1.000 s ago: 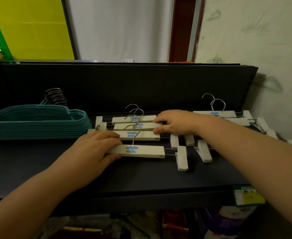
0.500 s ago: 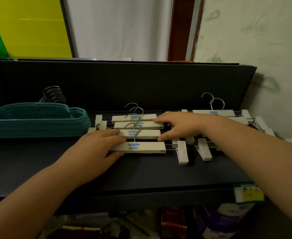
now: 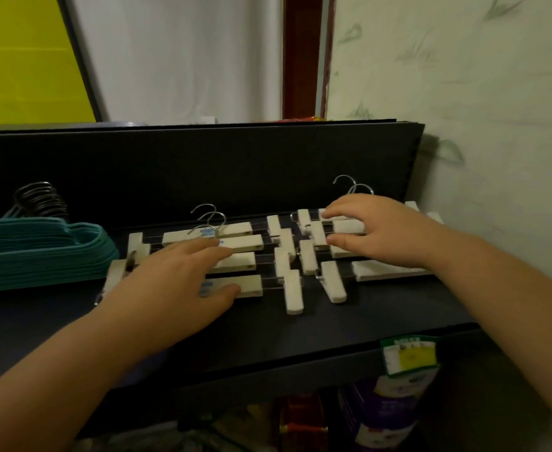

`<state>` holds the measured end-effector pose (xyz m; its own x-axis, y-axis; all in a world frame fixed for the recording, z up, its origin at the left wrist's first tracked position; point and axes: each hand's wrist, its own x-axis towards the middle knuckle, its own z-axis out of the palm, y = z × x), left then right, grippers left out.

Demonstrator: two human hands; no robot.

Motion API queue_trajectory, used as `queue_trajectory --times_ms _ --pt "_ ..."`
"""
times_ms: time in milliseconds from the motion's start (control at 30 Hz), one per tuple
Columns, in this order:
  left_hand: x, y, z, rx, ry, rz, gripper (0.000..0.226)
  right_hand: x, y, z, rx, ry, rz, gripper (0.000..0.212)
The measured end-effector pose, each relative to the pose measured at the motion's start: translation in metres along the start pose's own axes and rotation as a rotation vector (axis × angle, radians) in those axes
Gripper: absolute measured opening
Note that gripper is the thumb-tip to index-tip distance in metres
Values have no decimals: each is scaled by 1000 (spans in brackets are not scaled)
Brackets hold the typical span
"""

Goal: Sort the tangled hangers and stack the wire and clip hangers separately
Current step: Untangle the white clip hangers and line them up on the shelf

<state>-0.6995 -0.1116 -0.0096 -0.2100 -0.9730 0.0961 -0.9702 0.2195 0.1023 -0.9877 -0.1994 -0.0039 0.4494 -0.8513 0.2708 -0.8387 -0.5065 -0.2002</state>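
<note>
Several white wooden clip hangers lie in two groups on the dark shelf. The left group has its metal hooks pointing to the back; my left hand rests flat on its bars, fingers straight, thumb against the nearest bar. My right hand lies over the right group, fingers spread and slightly bent on the bars. Loose white clips stick out between the groups. A neat stack of teal hangers with dark hooks sits at the far left.
A dark back panel rises behind the shelf, and a pale wall closes the right side. A green and yellow price tag hangs on the shelf's front edge. Packaged goods stand below.
My right hand has moved right, off the left group and onto the right group of clip hangers. My left hand has slid further over the left group. The view has shifted right.
</note>
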Motion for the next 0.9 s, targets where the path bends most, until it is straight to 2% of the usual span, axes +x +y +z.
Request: queue_trajectory --times_ms 167,300,400,533,700,900 --pt "32 68 10 -27 -13 127 72 -61 68 -20 -30 69 208 47" --pt "61 106 22 88 -100 152 82 -85 110 -16 -6 102 372 52" --pt "72 121 31 183 -166 94 87 -86 121 -6 21 32 414 57" --pt "73 131 34 232 -181 39 87 -83 124 -1 93 -31 400 46" --pt "68 136 33 207 -181 45 83 -91 130 -6 110 15 395 27" --pt "68 143 34 181 -209 43 87 -97 135 -6 132 64 428 19"
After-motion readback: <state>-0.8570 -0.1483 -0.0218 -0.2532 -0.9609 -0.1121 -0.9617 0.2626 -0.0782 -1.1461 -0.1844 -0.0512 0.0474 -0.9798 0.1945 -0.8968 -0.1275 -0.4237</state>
